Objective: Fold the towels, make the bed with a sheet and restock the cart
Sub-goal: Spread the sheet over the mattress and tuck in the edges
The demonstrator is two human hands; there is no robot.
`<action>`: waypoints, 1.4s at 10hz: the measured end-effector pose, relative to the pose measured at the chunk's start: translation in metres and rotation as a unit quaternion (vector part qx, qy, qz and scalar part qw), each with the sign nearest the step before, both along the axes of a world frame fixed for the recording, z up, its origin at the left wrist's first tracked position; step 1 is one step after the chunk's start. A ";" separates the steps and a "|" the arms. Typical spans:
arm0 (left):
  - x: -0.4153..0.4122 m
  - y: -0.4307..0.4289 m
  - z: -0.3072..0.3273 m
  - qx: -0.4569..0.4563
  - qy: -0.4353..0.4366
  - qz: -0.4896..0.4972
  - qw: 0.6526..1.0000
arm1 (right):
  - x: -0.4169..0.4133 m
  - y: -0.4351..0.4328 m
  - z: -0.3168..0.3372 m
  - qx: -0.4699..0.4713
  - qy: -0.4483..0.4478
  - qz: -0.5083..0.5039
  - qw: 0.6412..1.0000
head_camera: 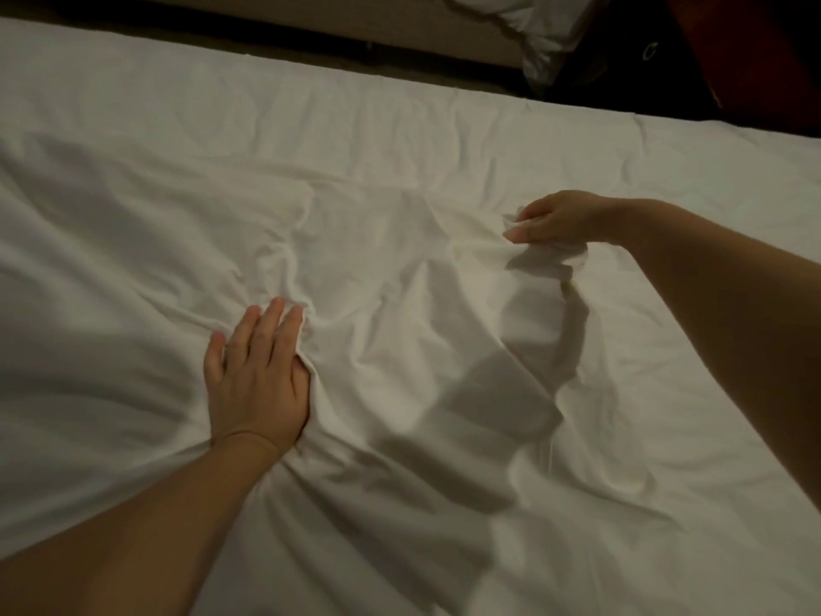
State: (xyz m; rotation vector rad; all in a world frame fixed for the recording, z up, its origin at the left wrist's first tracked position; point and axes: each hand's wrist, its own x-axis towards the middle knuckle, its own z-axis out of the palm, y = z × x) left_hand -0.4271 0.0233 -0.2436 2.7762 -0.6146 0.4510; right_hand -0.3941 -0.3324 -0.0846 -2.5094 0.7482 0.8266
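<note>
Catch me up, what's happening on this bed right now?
One person is working with both bare hands. The left hand presses flat, fingers straight, on the white wrinkled bed sheet. The right hand reaches further across and grips a bunched fold of the same sheet. The fabric between the two hands is heavily creased, so the smoothing is not finished.

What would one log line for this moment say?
step: smoothing sheet | left hand: presses sheet | right hand: grips bunched sheet | sheet: wrinkled
</note>
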 end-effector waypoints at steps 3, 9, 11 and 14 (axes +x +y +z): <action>0.000 -0.001 -0.001 -0.004 -0.005 -0.004 1.000 | 0.009 -0.013 0.008 -0.086 -0.278 -0.083 0.953; 0.000 0.000 0.000 -0.019 0.001 -0.006 1.000 | -0.006 -0.022 -0.042 -0.062 -0.238 -0.085 0.965; 0.001 0.000 -0.003 -0.012 0.004 -0.006 1.000 | 0.005 -0.028 -0.027 -0.180 -0.160 -0.033 0.970; 0.001 -0.001 -0.003 -0.008 0.014 0.001 1.000 | 0.019 -0.040 -0.011 -0.123 -0.318 -0.234 0.910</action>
